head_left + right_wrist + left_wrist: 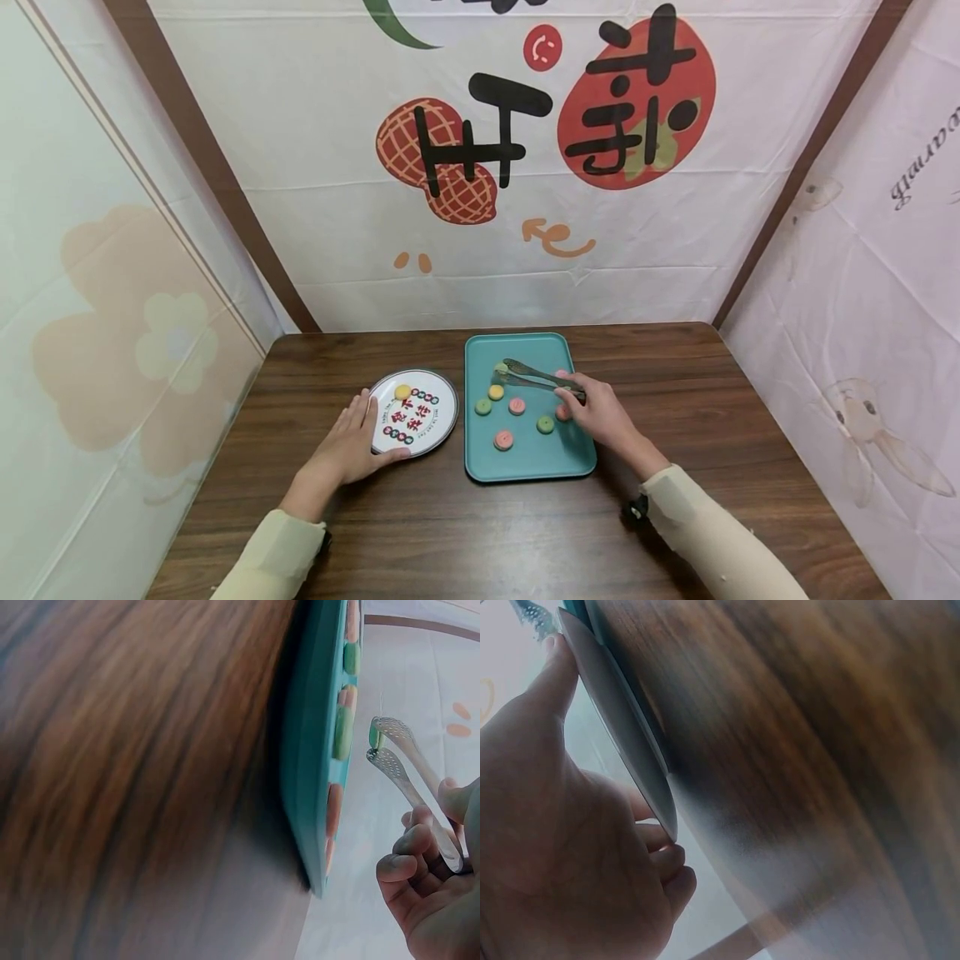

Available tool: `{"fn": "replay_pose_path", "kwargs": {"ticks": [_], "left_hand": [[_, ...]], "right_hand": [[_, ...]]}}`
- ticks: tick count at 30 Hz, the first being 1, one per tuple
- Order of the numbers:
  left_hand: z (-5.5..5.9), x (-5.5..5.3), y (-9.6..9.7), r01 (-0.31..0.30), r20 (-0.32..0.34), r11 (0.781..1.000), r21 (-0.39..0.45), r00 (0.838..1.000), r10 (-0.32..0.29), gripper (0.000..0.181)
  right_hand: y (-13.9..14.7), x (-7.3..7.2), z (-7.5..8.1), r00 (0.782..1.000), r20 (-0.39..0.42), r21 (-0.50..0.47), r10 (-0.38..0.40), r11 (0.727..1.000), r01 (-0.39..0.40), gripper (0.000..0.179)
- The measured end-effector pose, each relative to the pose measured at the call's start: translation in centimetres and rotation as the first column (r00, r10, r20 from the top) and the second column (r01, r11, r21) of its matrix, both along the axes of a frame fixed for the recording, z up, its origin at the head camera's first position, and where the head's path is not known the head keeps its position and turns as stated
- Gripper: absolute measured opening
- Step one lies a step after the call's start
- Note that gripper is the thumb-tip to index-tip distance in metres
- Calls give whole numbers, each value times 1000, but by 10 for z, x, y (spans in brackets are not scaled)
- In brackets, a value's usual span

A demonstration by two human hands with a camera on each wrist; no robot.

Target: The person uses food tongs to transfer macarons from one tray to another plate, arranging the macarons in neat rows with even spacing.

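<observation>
My left hand [347, 446] holds the rim of a round white plate [441, 427] with red printed characters, thumb at its near edge and fingers along its left side. A yellow macaron [402, 392] lies on this plate. My right hand [602, 414] grips metal tongs [536, 372] over the teal tray [480, 463]. Between the perforated tips of the tongs sits a green macaron [373, 735], raised above the tray in the right wrist view. Pink macarons [503, 440], green macarons [545, 425] and a yellow macaron [496, 392] lie on the tray.
Plate and tray stand side by side on a dark wooden table [420, 533], the tray to the right. A white printed cloth [315, 208] hangs behind the table, with further cloth walls at left and right.
</observation>
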State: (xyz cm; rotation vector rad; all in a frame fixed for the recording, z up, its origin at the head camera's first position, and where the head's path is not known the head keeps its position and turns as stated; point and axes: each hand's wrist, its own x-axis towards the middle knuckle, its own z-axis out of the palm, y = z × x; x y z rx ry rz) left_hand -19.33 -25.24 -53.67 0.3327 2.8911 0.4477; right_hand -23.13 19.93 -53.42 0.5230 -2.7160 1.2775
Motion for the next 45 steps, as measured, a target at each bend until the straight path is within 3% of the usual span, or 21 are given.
{"fn": "replay_pose_path", "kwargs": {"ticks": [6,13,23,32,45], "left_hand": [[-5,-2,-2,2,-6,1000,-3,1000,-2,130],[-5,-2,-2,-1,-6,1000,0,1000,1,130],[-4,-1,-1,-6,3,1000,-1,1000,6,130],[-2,0,-1,-3,4,1000,-1,1000,3,131],[-4,0,-2,-9,-1,1000,6,1000,9,129]], "right_hand": [[-8,0,-1,999,0,-30,42,999,-42,51],[-19,-1,0,998,-37,10,47,999,-46,34],[-34,-2,-3,993,-74,19,88,996,-87,38],[-52,-1,-1,993,-51,34,107,994,-105,40],[-74,-4,1,981,-30,35,191,981,-190,36]]}}
